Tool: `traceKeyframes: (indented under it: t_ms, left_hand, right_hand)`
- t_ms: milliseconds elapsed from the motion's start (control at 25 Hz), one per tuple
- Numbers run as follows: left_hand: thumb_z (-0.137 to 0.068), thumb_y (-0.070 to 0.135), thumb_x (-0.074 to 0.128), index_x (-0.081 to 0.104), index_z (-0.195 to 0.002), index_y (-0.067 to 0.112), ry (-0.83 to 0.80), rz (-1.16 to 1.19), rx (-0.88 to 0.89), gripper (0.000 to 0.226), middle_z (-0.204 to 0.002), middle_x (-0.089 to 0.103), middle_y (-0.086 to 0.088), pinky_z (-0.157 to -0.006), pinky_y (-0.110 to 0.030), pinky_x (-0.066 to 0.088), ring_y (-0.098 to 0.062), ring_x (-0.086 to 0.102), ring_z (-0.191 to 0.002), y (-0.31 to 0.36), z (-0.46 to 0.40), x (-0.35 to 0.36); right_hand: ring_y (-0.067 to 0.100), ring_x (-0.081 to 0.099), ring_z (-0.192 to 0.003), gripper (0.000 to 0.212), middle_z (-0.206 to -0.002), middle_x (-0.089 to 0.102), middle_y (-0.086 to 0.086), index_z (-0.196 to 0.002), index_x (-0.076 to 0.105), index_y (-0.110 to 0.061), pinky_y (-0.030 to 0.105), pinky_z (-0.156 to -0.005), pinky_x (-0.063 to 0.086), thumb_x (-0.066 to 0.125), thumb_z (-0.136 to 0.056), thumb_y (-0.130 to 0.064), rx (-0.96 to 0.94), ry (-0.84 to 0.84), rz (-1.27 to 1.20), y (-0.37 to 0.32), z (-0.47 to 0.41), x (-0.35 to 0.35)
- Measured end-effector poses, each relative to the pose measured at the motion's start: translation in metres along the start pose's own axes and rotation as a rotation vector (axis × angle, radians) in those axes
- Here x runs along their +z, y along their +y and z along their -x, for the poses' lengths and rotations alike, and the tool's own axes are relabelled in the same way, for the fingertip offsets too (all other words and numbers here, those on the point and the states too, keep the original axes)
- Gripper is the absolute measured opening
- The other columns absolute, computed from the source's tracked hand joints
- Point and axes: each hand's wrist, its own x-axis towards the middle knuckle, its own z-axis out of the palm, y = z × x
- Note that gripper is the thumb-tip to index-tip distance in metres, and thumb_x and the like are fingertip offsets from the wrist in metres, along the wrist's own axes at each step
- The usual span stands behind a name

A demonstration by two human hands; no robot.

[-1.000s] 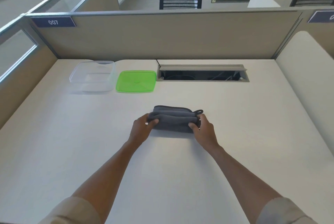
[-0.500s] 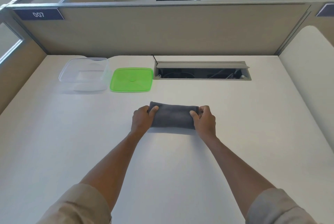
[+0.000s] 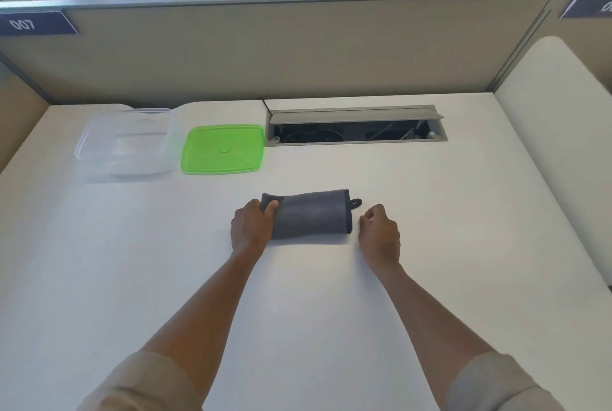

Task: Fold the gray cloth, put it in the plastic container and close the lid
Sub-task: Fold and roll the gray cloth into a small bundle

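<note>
The gray cloth (image 3: 311, 215) lies folded into a small rectangle in the middle of the white desk, its hanging loop sticking out at the right end. My left hand (image 3: 251, 228) grips the cloth's left end, thumb on top. My right hand (image 3: 379, 233) rests on the desk just right of the cloth, fingers curled, touching nothing. The clear plastic container (image 3: 127, 142) stands open at the back left. Its green lid (image 3: 222, 149) lies flat right beside it.
A cable tray opening (image 3: 356, 127) with a raised metal flap is set into the desk at the back. Beige partition walls (image 3: 281, 52) close off the back and left. A rounded white panel (image 3: 559, 132) borders the right side.
My right hand has let go of the cloth's right end and drawn slightly to the right. The cloth now lies flat, and my left hand keeps its hold.
</note>
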Motion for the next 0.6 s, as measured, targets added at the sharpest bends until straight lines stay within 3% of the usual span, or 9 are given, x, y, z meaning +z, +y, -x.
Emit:
traceKeyframes:
  t_ms: [200,320,400,600]
  left_hand:
    - [-0.094,0.053,0.049,0.058,-0.103,0.009,0.056,0.08,-0.024,0.046,-0.105,0.066,-0.011,-0.075,-0.038,0.043,-0.037,0.061,-0.098,0.0,0.006,-0.003]
    - [-0.095,0.056,0.046,0.055,-0.119,0.009,0.077,0.095,-0.035,0.053,-0.119,0.061,-0.012,-0.085,-0.042,0.045,-0.037,0.059,-0.109,0.002,0.011,-0.005]
    - [-0.095,0.059,0.042,0.057,-0.119,0.009,0.064,0.075,-0.037,0.057,-0.119,0.062,-0.012,-0.085,-0.042,0.045,-0.036,0.059,-0.109,0.003,0.012,-0.005]
    - [-0.093,0.063,0.038,0.065,-0.101,0.007,-0.064,0.068,-0.131,0.062,-0.103,0.068,-0.013,-0.073,-0.036,0.042,-0.035,0.061,-0.097,0.004,0.005,-0.003]
  right_hand:
    - [0.029,0.062,-0.086,0.036,-0.091,0.066,0.001,-0.097,0.053,-0.016,0.036,-0.07,0.047,0.04,-0.098,-0.05,0.156,-0.021,-0.169,-0.016,0.003,-0.006]
    - [0.021,0.057,-0.1,0.046,-0.116,0.059,-0.002,-0.117,0.049,-0.017,0.036,-0.076,0.047,0.046,-0.093,-0.056,-0.034,0.143,-0.15,-0.037,0.015,-0.006]
    - [0.021,0.056,-0.105,0.056,-0.122,0.056,0.001,-0.125,0.045,-0.016,0.04,-0.078,0.052,0.054,-0.089,-0.057,-0.129,0.186,-0.109,-0.048,0.02,-0.001]
    - [0.037,0.056,-0.111,0.062,-0.123,0.054,0.012,-0.123,0.045,-0.008,0.046,-0.085,0.051,0.067,-0.083,-0.05,0.14,-0.108,-0.117,-0.052,0.008,0.021]
